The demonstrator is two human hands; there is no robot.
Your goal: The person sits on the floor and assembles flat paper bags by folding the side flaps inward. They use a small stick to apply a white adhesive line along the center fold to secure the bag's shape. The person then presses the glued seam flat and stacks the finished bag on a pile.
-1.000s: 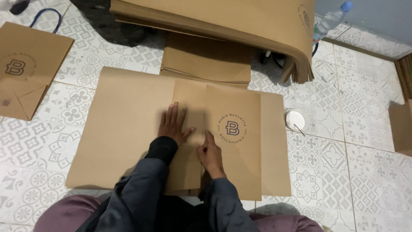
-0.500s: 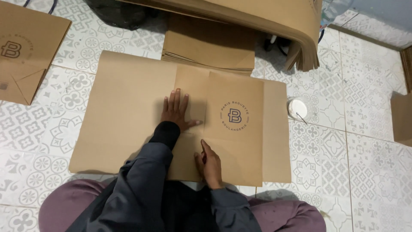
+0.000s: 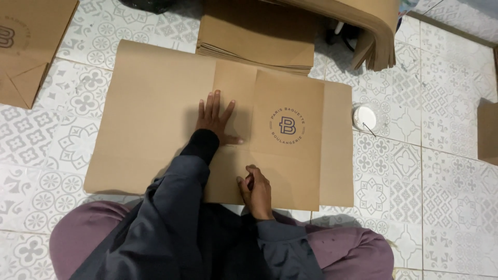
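Here left hand (image 3: 215, 118) lies flat on brown paper sheet (image 3: 155, 114), right hand (image 3: 256, 191) pressing its fold

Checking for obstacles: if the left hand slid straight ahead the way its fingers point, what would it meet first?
Only more of the flat brown paper sheet under the left hand; beyond its far edge, probably the stack of folded brown paper.

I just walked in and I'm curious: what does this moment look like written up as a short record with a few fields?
Setting: a person sits on a patterned tile floor, seen from above.
Main thing: large brown paper sheet lying flat, with a folded printed panel bearing a round logo.
Left hand: pressed flat on the sheet, fingers spread.
Right hand: curled, fingertips on the paper near the sheet's near edge.
Nearby: stack of folded brown paper beyond the sheet; small white round container to the right; brown paper bag at far left.
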